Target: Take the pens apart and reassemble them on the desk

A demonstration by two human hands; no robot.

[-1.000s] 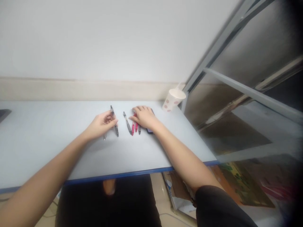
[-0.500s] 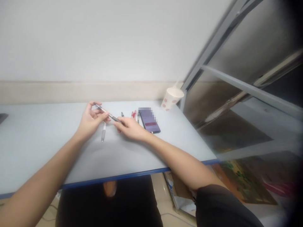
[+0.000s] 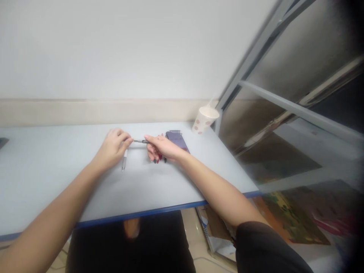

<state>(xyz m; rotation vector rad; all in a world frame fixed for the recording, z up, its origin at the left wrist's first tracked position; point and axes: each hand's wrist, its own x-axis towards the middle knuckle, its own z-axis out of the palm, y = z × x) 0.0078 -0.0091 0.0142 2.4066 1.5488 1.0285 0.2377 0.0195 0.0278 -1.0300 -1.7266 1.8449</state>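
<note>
Over the middle of the smooth, pale-blue worktop [image 3: 159,189], back from its blue front edge [image 3: 142,214], a slim dark pen with a narrow grey end [image 3: 140,141] spans two bare hands. The right hand [image 3: 162,147] has its grip clamped on the darker barrel; the left hand [image 3: 113,146] pinches the narrow end. Probably plastic, the pen looks light, stiff and apt to roll, best held by its thicker barrel. Below the left hand lies a white-and-grey pen [image 3: 124,162], silvery tip toward the front edge.

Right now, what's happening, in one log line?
right hand: holding dark pen; left hand: at its end; white pen: on table; phone, cup: on table
</note>
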